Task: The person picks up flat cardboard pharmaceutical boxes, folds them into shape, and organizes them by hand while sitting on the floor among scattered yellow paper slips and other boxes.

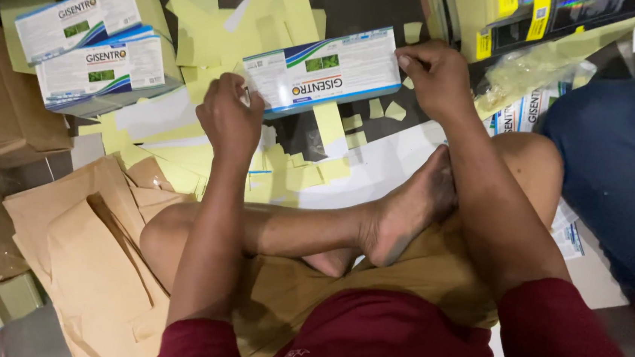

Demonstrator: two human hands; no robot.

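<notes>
**Both hands on the white carton, one at each end**

Far to the left of the carton lie flattened brown paper bags (62, 257). Up and left of it stand two finished boxes (94, 47) of the same white, blue and green kind, one stacked on the other. Loose yellow paper strips (200, 33) litter the floor around and under it.

Your left hand (228, 118) is curled shut against the left end of the white carton (325, 77), apparently pressing on the end flap. The carton lies lengthwise on the floor just ahead of your crossed legs. Your right hand (435, 78) pinches its upper right corner, fingers together on the card.

You seem to be closing or squaring up the carton's ends. The next move calls for a steady right-hand grip while the left works the flap.

Right of the carton sit a crumpled clear plastic bag (538, 67) and another person's blue-clad leg (620, 172).
</notes>
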